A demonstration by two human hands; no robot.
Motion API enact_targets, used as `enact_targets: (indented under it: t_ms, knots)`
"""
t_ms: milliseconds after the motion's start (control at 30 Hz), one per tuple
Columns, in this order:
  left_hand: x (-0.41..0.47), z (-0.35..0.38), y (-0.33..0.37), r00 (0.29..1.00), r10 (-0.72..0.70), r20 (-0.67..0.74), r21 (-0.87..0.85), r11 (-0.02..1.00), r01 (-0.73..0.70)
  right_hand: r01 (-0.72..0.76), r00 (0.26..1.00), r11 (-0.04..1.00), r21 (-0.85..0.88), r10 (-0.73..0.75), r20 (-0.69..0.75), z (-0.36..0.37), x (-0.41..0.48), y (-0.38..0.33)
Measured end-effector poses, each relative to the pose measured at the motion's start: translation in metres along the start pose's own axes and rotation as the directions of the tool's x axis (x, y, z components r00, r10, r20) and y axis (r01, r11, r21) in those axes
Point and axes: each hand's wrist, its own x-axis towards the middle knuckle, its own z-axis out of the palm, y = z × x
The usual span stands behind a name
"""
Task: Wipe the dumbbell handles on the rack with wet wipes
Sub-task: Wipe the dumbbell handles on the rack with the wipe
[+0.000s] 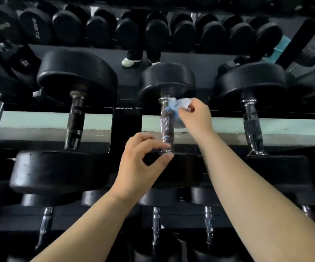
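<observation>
Rack point(126, 127) full of dumbbells, so many handles probably left; cannot tell which are done. Centre dumbbell point(168, 80) sits on the middle row, its handle point(167, 125) with long axis running near-to-far, pointing away from the person. Left hand point(139, 163) curled at handle's near end, grip unclear. Right hand point(196, 116) grip pinches wet wipe point(181, 104) against handle's far end

Matt black on the dumbbell heads point(77, 72). Shiny silver with cross-hatched knurling on the middle handle point(167, 125); pale blue and white on the wet wipe point(179, 104). Teal on what may be a packet point(280, 48), blurred.
</observation>
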Motion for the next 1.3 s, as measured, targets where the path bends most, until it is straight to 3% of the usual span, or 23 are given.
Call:
enact_targets:
  t_ms: [100,200,333,567,667,767,833,967,1033,1100,1200,1233,1300]
  knots:
    - [0.005,0.012,-0.006,0.999,0.015,-0.036,-0.019,1.0,-0.016,-0.029,0.98,0.994,0.11,0.007,0.199,-0.002,-0.001,0.001]
    - [0.006,0.015,-0.012,0.996,0.04,-0.079,-0.031,0.999,-0.042,-0.075,0.95,0.974,0.216,0.004,0.311,-0.005,-0.002,0.01]
    - [0.005,0.013,-0.014,0.996,0.065,-0.064,-0.012,0.998,-0.066,-0.113,0.911,0.988,0.101,0.062,0.408,-0.01,-0.012,0.02]
    - [0.004,0.013,-0.015,0.994,0.081,-0.069,-0.017,0.996,-0.082,-0.124,0.954,0.972,0.2,0.061,0.295,-0.006,0.0,0.0]
    - [0.005,0.013,-0.016,0.993,0.09,-0.072,-0.016,0.996,-0.091,-0.121,0.925,0.986,0.118,0.069,0.373,-0.008,-0.013,0.0]
    - [0.005,0.013,-0.018,0.992,0.103,-0.079,-0.018,0.994,-0.105,-0.153,0.841,0.987,0.046,0.105,0.53,-0.018,-0.035,0.008]
    - [0.005,0.013,-0.018,0.99,0.114,-0.08,-0.019,0.993,-0.115,-0.155,0.829,0.988,0.023,0.117,0.547,-0.02,-0.036,0.01]
    - [0.005,0.013,-0.017,0.989,0.122,-0.079,-0.025,0.992,-0.125,-0.189,0.955,0.972,0.136,0.15,0.257,-0.006,-0.013,0.01]
    - [0.005,0.013,-0.018,0.989,0.121,-0.079,-0.028,0.992,-0.124,-0.162,0.97,0.975,0.153,0.129,0.206,-0.001,-0.012,0.009]
    - [0.005,0.013,-0.018,0.99,0.119,-0.08,-0.03,0.992,-0.122,-0.143,0.959,0.98,0.138,0.103,0.264,-0.005,-0.02,0.01]
    - [0.005,0.013,-0.018,0.988,0.129,-0.08,-0.027,0.991,-0.131,-0.166,0.871,0.983,0.076,0.11,0.479,-0.017,-0.032,0.013]
    - [0.005,0.013,-0.018,0.988,0.132,-0.081,-0.029,0.99,-0.135,-0.183,0.854,0.98,0.076,0.12,0.506,-0.02,-0.034,0.013]
    - [0.005,0.013,-0.019,0.988,0.133,-0.082,-0.041,0.99,-0.137,-0.212,0.89,0.967,0.142,0.131,0.437,-0.021,-0.031,0.016]
